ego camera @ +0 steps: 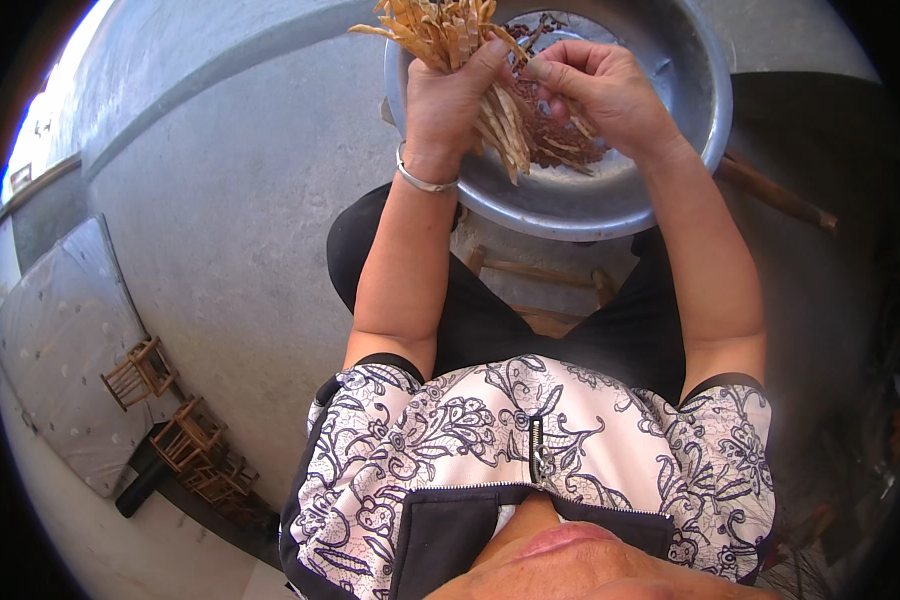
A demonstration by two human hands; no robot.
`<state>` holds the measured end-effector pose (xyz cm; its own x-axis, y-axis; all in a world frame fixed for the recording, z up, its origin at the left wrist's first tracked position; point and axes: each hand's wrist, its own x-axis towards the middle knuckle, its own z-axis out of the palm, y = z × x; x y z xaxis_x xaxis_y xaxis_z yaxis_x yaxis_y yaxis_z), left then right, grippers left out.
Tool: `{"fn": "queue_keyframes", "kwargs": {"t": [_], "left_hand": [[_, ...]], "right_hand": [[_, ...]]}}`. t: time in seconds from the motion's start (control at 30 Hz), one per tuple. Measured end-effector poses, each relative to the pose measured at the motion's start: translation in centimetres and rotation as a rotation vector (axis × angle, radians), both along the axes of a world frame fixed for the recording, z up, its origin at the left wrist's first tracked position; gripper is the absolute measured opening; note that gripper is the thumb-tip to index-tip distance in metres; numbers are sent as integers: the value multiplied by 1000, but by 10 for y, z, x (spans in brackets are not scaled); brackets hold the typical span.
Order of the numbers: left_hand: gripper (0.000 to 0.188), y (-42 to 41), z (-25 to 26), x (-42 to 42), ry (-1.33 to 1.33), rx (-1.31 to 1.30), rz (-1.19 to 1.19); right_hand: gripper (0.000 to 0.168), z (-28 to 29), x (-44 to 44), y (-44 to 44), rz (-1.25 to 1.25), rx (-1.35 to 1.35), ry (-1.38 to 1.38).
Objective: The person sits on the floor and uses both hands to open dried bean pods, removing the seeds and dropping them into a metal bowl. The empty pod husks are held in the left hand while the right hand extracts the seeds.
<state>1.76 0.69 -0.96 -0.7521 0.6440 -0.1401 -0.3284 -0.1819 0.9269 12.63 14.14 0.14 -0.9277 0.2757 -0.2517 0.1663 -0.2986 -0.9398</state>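
Note:
My left hand [454, 105] is closed around a thick bunch of dry, yellowish bean pods [506, 131] above the left side of a wide metal basin [570, 217]. Beside it, over the basin, my right hand [596, 90] has its thumb and forefinger pinched together at a dry pod on the edge of the bunch. Small reddish-brown beans [562, 142] lie on the basin's bottom, with a few loose pods or stalks among them. The hands hide part of the beans, and the top of the bunch leaves the picture.
The basin stands in front of my knees, over a wooden stool or frame [540, 271]. A wooden stick [780, 191] lies right of the basin. Several small wooden chairs [195, 435] stand along the wall at the lower left, near a plastic-covered mattress or panel [75, 352].

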Motion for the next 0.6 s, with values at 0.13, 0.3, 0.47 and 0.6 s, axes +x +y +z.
{"fn": "queue_keyframes", "kwargs": {"t": [0.13,0.3,0.47,0.6], "left_hand": [[9,1,1,6,-39,5,-69],[4,0,2,5,-76,50,-99],[4,-2,-2,1,-67,68,-90],[9,1,9,7,65,-103,-65]], "right_hand": [[15,-5,-1,-1,-18,-16,19],[20,-5,-2,1,11,-115,43],[23,-3,-3,0,37,-190,57],[26,-4,-4,-4,47,-44,47]]}}
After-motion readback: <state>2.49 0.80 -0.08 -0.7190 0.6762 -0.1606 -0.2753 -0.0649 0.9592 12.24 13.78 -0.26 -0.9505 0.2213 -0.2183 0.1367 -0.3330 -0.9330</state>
